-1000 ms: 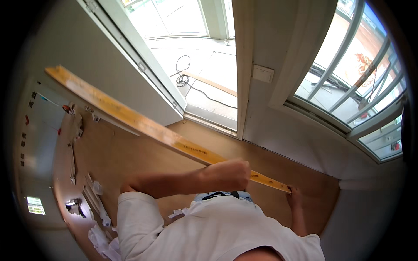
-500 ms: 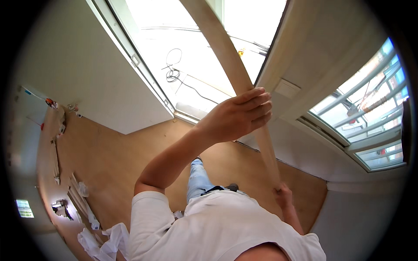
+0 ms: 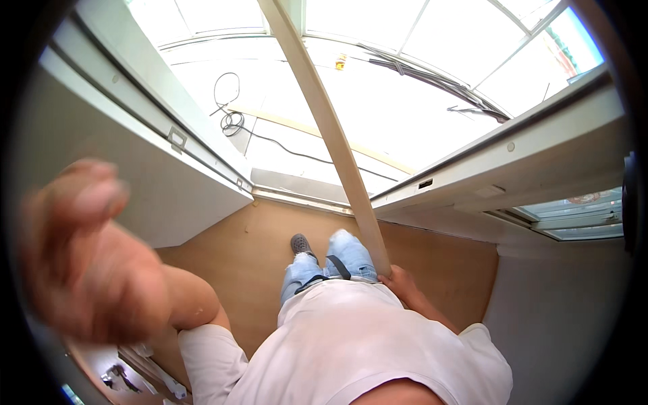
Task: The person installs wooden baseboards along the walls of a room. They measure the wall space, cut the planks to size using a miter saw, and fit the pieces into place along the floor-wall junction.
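Note:
A long, flat wooden board (image 3: 332, 131) slants from my waist up and forward, through the doorway toward the bright windows. My right hand (image 3: 398, 281) is closed round its lower end, close to my right hip. Part of that grip is hidden behind the board and my shirt. Well apart from the board, my left hand (image 3: 101, 270) is raised at the far left, close to the camera. It is blurred by motion, but its fingers look loosely apart and nothing shows in them.
A white door panel (image 3: 145, 182) stands to the left of the doorway, a pale frame (image 3: 526, 158) to the right. Beyond the sill (image 3: 300, 194) lie a coiled black cable (image 3: 233, 121), another wooden strip (image 3: 283, 123), a yellow container (image 3: 341, 62) and dark thin rods (image 3: 439, 81).
My left hand has let go of the board and swung out to the left. The right hand keeps the lower end, now nearer my waist. My view has shifted toward the doorway.

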Motion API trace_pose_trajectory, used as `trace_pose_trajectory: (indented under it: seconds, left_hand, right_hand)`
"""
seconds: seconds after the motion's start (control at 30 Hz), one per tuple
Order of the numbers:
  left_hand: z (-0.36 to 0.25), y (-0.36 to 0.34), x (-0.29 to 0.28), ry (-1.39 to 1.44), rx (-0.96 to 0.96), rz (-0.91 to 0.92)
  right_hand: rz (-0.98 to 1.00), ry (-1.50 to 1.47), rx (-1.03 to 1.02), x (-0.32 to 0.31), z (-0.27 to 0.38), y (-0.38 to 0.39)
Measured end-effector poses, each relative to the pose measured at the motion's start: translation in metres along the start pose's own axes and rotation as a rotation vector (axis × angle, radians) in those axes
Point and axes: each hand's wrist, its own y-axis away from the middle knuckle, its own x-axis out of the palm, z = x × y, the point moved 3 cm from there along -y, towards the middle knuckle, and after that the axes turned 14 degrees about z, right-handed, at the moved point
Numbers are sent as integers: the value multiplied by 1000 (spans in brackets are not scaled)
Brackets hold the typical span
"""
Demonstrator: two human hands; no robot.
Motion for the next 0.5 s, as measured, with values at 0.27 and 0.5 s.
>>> trace_pose_trajectory:
  seconds: [0.27, 0.5]
  left_hand:
    - [76, -80, 29, 131, 365, 50]
    - [230, -140, 76, 148, 367, 3]
  right_hand:
    - [-25, 162, 183, -66, 85, -114]
    - [29, 140, 288, -116, 90, -258]
